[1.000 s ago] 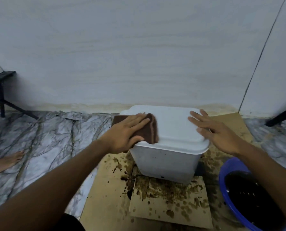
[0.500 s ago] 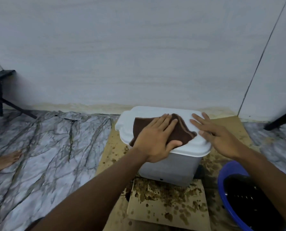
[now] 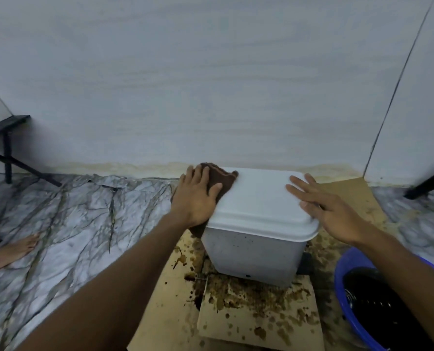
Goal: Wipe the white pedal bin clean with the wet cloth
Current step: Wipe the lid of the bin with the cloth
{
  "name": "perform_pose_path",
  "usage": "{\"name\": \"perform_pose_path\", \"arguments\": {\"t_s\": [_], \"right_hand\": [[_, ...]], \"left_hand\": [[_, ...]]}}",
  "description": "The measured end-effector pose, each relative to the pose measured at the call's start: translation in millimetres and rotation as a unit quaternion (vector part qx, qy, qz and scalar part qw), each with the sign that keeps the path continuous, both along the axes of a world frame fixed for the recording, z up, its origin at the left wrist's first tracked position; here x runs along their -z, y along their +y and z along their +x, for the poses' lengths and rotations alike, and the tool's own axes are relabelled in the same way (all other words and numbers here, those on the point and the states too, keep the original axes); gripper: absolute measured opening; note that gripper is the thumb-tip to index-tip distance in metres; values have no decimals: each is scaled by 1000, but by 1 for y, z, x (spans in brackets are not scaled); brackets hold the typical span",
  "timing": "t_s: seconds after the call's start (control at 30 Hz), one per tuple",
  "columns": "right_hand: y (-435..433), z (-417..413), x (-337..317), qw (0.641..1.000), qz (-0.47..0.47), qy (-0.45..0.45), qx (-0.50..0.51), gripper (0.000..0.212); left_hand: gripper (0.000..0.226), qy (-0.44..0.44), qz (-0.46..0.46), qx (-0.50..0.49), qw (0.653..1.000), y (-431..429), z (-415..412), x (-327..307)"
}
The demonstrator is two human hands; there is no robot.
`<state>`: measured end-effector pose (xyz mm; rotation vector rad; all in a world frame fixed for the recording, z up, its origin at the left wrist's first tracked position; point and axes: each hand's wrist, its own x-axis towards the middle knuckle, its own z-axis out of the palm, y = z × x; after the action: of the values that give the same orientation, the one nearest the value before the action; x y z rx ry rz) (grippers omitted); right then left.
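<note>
The white pedal bin (image 3: 257, 247) stands on stained cardboard near the wall, its lid (image 3: 261, 198) closed. A brown wet cloth (image 3: 219, 177) lies over the lid's left edge and hangs down the left side. My left hand (image 3: 194, 196) presses flat on the cloth at that edge, fingers pointing toward the wall. My right hand (image 3: 330, 211) rests flat on the lid's right side with fingers spread, holding nothing.
A blue basin (image 3: 347, 277) of dark water sits at the lower right. Wet, spotted cardboard sheets (image 3: 256, 317) lie under and in front of the bin. Another person's bare foot (image 3: 10, 252) is on the marble floor at left. Black furniture legs (image 3: 7, 153) stand by the wall.
My left hand has slid the cloth from the middle of the lid back to its left edge. The right hand stays on the lid's right side.
</note>
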<state>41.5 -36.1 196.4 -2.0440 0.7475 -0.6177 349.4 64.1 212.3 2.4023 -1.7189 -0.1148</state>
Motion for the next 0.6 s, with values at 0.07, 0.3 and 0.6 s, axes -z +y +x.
{"name": "perform_pose_path", "arguments": {"t_s": [0.07,0.3,0.6], "right_hand": [[1,0,1,1000,-9,6,2,45],[-2,-4,2,1000,-22,16,-5,44],[-3,0,1,1000,-17,16,-5,43]], "left_hand": [[71,-36,-10,18,999,0,-31,2],[67,-23,-84,194,977,26,-106,18],[71,25,-53,219,974,50,32,10]]}}
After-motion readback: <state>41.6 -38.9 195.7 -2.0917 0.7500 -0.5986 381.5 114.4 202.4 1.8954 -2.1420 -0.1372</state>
